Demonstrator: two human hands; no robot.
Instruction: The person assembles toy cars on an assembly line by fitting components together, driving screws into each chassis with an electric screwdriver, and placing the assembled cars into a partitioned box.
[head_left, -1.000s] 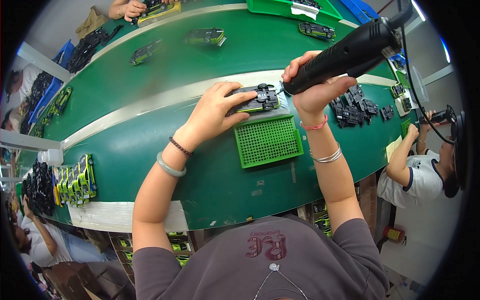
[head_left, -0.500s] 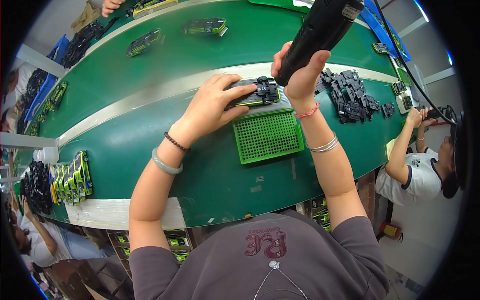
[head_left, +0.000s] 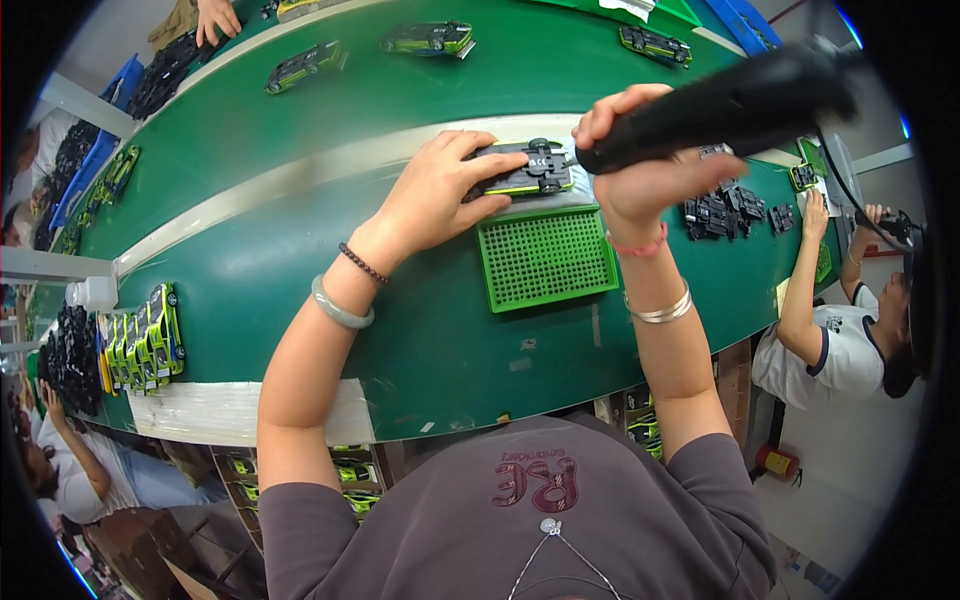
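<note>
A toy car lies upside down on the table, black underside up, with a yellow-green rim. My left hand is closed over its left end, thumb and fingers gripping the sides. In my right hand is a black electric screwdriver, tilted to the right and smeared by motion. Its tip end points at the right end of the car; whether it touches the car cannot be made out. Just below the car sits a green tray with a grid of small holes.
Black plastic chassis parts are heaped right of the tray. More toy cars lie beyond the pale divider strip. A row of cars stands at left. A co-worker sits at right; another person's hand shows at far left.
The screwdriver has swung from steeply raised to a flatter tilt toward the right, and my right hand has turned with it. My left hand stays on the car. Another car shows at top right.
</note>
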